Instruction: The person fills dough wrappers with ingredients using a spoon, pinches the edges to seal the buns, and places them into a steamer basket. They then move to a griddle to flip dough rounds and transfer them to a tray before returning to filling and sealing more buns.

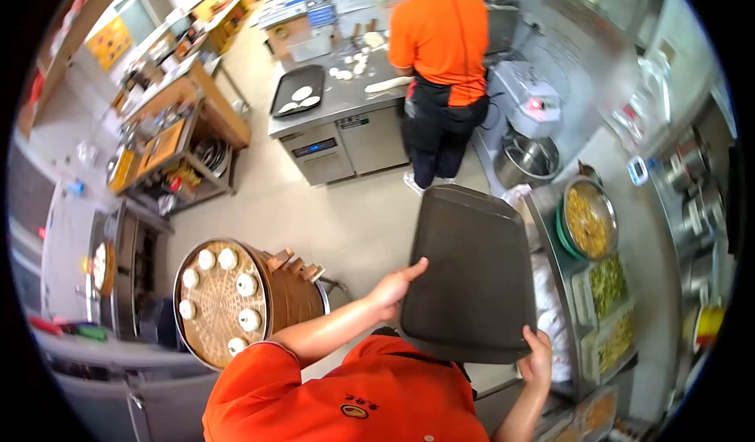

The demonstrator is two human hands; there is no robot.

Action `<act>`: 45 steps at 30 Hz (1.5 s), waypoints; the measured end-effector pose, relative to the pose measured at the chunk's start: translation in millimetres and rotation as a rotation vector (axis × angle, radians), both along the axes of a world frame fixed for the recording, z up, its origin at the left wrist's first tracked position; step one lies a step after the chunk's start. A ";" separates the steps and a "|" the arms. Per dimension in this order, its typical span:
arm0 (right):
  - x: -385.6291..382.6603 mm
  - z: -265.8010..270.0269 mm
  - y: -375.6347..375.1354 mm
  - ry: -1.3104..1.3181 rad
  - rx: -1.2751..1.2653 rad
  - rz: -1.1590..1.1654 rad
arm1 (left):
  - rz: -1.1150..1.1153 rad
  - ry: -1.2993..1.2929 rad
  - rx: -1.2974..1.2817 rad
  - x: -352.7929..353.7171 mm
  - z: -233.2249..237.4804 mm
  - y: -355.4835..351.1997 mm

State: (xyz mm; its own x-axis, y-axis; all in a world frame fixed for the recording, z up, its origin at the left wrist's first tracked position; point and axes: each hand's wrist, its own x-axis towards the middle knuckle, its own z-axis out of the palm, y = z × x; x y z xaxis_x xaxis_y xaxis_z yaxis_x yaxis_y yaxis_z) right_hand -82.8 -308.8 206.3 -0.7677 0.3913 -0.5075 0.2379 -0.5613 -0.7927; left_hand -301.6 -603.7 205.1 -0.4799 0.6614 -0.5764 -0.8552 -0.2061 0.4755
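Observation:
A dark rectangular tray (472,273) with nothing on it is held out in front of my body. My left hand (399,286) grips its left edge, thumb over the rim. At the lower right corner, my right hand (537,355) has hold of the same tray. To the left of my left arm stands a round bamboo steamer (299,308), with several white buns (246,285) spaced on its woven surface.
A co-worker (440,41) in an orange shirt stands at a steel counter (346,104) with dough pieces and a black tray (287,88). On the right, a shelf holds a bowl of yellow filling (586,220) and containers of greens (607,286). A metal bin (525,159) stands beyond.

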 end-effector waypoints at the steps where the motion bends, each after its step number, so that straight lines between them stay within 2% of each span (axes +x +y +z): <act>1: -26.9 -7.3 4.6 0.021 -0.028 0.073 | 0.072 0.009 -0.037 -6.0 3.7 -12.0; 4: -113.5 -9.8 3.8 0.061 -0.059 0.268 | 0.322 0.042 -0.005 -19.6 24.3 -44.3; 7: -210.8 -2.4 -27.3 0.115 -0.107 0.414 | 0.612 0.145 0.039 -29.4 29.9 -83.3; 9: -274.7 -7.1 -60.4 0.123 -0.148 0.531 | 0.733 0.217 0.306 -32.5 36.4 -107.6; 11: -334.4 -26.4 -106.1 0.072 -0.056 0.680 | 0.877 0.331 0.394 -46.9 18.9 -125.5; 13: -383.1 -42.0 -161.1 0.134 0.003 0.851 | 0.998 0.364 0.168 -74.3 8.8 -137.2; 14: -405.0 -32.1 -189.8 0.106 0.021 0.940 | 1.012 0.360 0.182 -92.8 2.0 -145.4; 15: -423.5 -21.5 -213.7 0.074 0.042 1.024 | 1.092 0.224 0.128 -110.7 -3.8 -154.0; 16: -446.0 -44.8 -232.6 0.171 0.095 1.056 | 1.164 0.093 0.073 -131.8 -5.8 -165.5; 17: -469.9 -67.4 -249.6 0.267 0.149 1.089 | 1.171 0.094 0.091 -151.0 -7.6 -182.5; 18: -504.8 -32.3 -276.1 0.087 0.165 1.284 | 1.225 0.052 -0.010 -176.4 -17.9 -209.8; 20: -544.6 -38.0 -286.7 0.033 0.150 1.364 | 1.355 0.020 -0.179 -186.2 1.3 -216.5; 21: -584.8 -63.9 -305.0 -0.070 0.134 1.449 | 1.389 0.047 -0.350 -214.8 -8.2 -244.0; 23: -633.2 -72.0 -313.0 -0.074 0.143 1.361 | 1.490 0.019 -0.392 -235.4 15.6 -247.6; 25: -701.5 -113.3 -342.7 -0.118 0.140 1.273 | 1.554 0.010 -0.439 -260.0 -7.1 -278.6; 26: -717.6 -114.3 -343.3 -0.105 0.149 1.262 | 1.566 0.000 -0.461 -259.9 5.3 -278.2; 28: -812.6 -166.5 -378.8 -0.108 0.084 1.142 | 1.628 0.000 -0.503 -286.6 -8.6 -304.0; 29: -828.5 -156.0 -383.6 -0.092 0.082 1.143 | 1.625 0.017 -0.517 -282.0 1.4 -303.9; 32: -908.0 -185.7 -436.9 -0.180 0.003 1.118 | 1.717 -0.095 -0.546 -317.0 5.7 -316.3; 34: -975.5 -234.0 -497.3 -0.217 -0.233 0.924 | 1.752 -0.211 -0.609 -355.6 -0.2 -330.4; 35: -981.3 -222.7 -499.4 -0.202 -0.234 0.928 | 1.769 -0.232 -0.596 -348.2 9.4 -326.4; 37: -1025.7 -257.3 -551.2 -0.264 -0.416 0.717 | 1.830 -0.234 -0.713 -401.7 11.7 -332.5; 38: -1031.2 -243.8 -551.8 -0.281 -0.411 0.708 | 1.810 -0.248 -0.688 -398.0 16.8 -335.2; 39: -1044.3 -265.5 -564.0 -0.297 -0.423 0.715 | 1.762 -0.239 -0.687 -401.3 12.4 -341.7; 40: -1068.3 -317.5 -585.2 -0.333 -0.476 0.585 | 1.792 -0.268 -0.710 -428.0 -2.4 -351.9; 41: -1090.0 -342.6 -604.1 -0.358 -0.519 0.452 | 1.824 -0.288 -0.722 -454.1 -7.3 -360.6; 42: -1092.4 -314.1 -603.9 -0.351 -0.550 0.391 | 1.828 -0.278 -0.720 -450.1 -1.6 -363.1; 44: -1115.8 -294.2 -612.2 -0.332 -0.523 0.351 | 1.746 -0.295 -0.736 -469.1 -19.0 -384.5; 45: -1115.2 -271.8 -606.7 -0.305 -0.499 0.299 | 1.747 -0.294 -0.738 -474.2 -10.4 -386.0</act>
